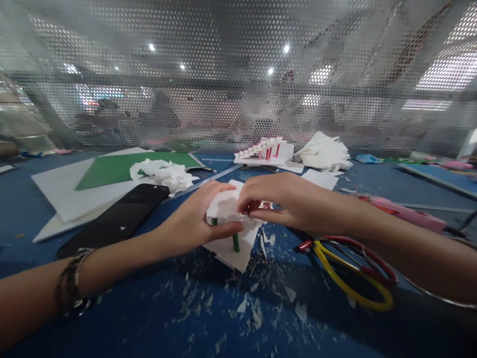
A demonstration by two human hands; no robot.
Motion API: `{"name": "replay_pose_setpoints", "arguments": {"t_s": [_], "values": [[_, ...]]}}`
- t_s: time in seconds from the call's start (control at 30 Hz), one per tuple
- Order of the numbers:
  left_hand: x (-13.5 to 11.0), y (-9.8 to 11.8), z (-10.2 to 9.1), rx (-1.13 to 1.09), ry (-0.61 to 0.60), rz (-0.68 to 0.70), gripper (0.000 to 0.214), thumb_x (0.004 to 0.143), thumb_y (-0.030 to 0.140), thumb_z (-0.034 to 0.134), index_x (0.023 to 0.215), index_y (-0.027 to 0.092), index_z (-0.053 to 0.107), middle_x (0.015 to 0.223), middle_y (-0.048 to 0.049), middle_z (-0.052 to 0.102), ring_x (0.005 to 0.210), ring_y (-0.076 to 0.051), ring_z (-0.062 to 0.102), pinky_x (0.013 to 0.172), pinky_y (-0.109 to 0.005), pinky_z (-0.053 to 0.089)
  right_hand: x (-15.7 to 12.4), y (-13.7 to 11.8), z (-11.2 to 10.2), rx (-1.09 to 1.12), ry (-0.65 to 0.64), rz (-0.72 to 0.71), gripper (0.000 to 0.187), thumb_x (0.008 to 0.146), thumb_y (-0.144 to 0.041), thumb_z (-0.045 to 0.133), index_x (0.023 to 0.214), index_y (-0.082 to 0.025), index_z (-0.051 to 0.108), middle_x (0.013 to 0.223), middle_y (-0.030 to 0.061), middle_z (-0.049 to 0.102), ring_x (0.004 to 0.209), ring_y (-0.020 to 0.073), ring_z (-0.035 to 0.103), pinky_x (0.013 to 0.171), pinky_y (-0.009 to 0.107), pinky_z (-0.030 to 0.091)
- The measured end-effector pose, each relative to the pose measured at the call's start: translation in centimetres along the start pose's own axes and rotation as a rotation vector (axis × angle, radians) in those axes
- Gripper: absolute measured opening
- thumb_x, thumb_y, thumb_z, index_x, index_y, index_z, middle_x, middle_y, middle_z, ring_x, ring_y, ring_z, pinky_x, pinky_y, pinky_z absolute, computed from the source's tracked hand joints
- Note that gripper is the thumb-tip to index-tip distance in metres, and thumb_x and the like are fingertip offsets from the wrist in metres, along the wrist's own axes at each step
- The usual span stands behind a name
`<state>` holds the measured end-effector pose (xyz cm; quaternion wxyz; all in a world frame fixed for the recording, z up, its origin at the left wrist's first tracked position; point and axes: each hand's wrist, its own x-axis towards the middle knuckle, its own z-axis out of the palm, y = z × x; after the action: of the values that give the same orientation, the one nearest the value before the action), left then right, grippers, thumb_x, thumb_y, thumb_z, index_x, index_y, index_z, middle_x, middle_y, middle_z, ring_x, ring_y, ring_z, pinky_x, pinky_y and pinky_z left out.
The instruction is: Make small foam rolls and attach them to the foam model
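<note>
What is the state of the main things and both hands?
Left hand: closed around white model
Right hand: bent at model's edge, grip unclear
White model: held, on green posts
Phone: flat, dark
White tissue: crumpled
Green sheet: flat, partly covered
Stair model: standing, unheld
Scissors: lying, blades unclear
Pink tool: partly hidden
Paper scraps: scattered

Black phone (115,219) at left; crumpled white paper (175,178) partly over green sheet (108,171); perforated screen (219,54) behind.
</note>
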<state>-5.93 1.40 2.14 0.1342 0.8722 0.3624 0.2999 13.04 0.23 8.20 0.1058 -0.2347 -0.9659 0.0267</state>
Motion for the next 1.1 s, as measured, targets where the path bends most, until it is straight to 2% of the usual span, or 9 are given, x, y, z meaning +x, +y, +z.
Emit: {"name": "replay_pose_setpoints", "arguments": {"t_s": [0.1,0.2,0.4,0.7,0.8,0.87,1.0,1.1], "values": [[0.0,0.1,0.0,-0.005,-0.001,0.006,0.047,0.072,0.048,0.056,0.108,0.02,0.044,0.105,-0.0056,0.052,0.097,-0.023,0.048,0.083,-0.033,0.038,-0.2,0.0,-0.3,0.008,-0.027,-0.004,0.013,0.082,-0.016,0.045,0.088,-0.014,0.057,0.085,0.0044,0.059,0.074,0.0098,0.051,0.063,0.021,0.038],[0.0,0.1,0.0,0.006,-0.003,0.005,0.045,0.073,0.048,0.055,0.108,0.021,0.045,0.103,-0.0049,0.052,0.095,-0.022,0.049,0.081,-0.032,0.04,-0.2,-0.1,-0.3,-0.019,0.0,0.034,0.015,0.081,-0.017,0.047,0.092,-0.013,0.056,0.084,0.0047,0.058,0.072,0.0103,0.051,0.063,0.022,0.038],[-0.1,0.0,0.1,0.005,0.02,-0.011,0.047,0.071,0.048,0.056,0.109,0.023,0.044,0.104,-0.004,0.052,0.096,-0.022,0.049,0.081,-0.033,0.039,-0.1,-0.3,0.0,-0.047,0.021,0.071,0.01,0.08,-0.016,0.049,0.077,-0.012,0.059,0.082,0.0056,0.056,0.072,0.0116,0.05,0.064,0.024,0.039],[-0.1,0.3,0.1,-0.021,0.032,-0.034,0.044,0.072,0.048,0.055,0.107,0.024,0.045,0.102,-0.0036,0.052,0.095,-0.022,0.049,0.079,-0.031,0.04,0.1,0.3,0.2,0.012,0.038,0.058,0.009,0.078,-0.017,0.052,0.08,-0.013,0.06,0.083,0.0045,0.057,0.073,0.0105,0.051,0.065,0.023,0.04],[-0.1,0.4,0.2,-0.016,0.03,-0.05,0.046,0.071,0.049,0.055,0.108,0.023,0.045,0.103,-0.0039,0.053,0.095,-0.023,0.05,0.08,-0.032,0.041,-0.3,0.7,-0.7,0.022,0.03,0.025,0.014,0.079,-0.021,0.05,0.085,-0.014,0.06,0.088,0.0051,0.058,0.077,0.0111,0.052,0.069,0.024,0.041],[-0.2,0.4,0.2,-0.008,0.035,-0.071,0.05,0.071,0.051,0.054,0.111,0.022,0.044,0.107,-0.0052,0.052,0.099,-0.024,0.049,0.083,-0.034,0.04,-0.8,1.2,-1.7,0.043,0.074,0.035,0.017,0.08,-0.024,0.049,0.09,-0.015,0.059,0.091,0.0048,0.059,0.08,0.0117,0.053,0.071,0.025,0.042],[-0.1,0.2,-0.3,0.039,-0.003,-0.108,0.057,0.069,0.054,0.054,0.115,0.022,0.043,0.118,-0.0073,0.048,0.108,-0.027,0.045,0.09,-0.038,0.036,-1.9,1.9,-3.9,0.017,0.234,0.191,0.016,0.08,-0.024,0.048,0.087,-0.017,0.06,0.088,0.0034,0.061,0.08,0.0128,0.055,0.07,0.027,0.043],[0.0,0.3,-1.0,0.067,-0.04,-0.087,0.061,0.068,0.054,0.055,0.117,0.021,0.041,0.122,-0.0079,0.046,0.111,-0.028,0.043,0.092,-0.038,0.036,-2.4,2.1,-4.7,-0.075,0.267,0.224,0.015,0.079,-0.024,0.049,0.083,-0.018,0.061,0.083,0.0028,0.062,0.077,0.0128,0.055,0.07,0.027,0.043]]}}
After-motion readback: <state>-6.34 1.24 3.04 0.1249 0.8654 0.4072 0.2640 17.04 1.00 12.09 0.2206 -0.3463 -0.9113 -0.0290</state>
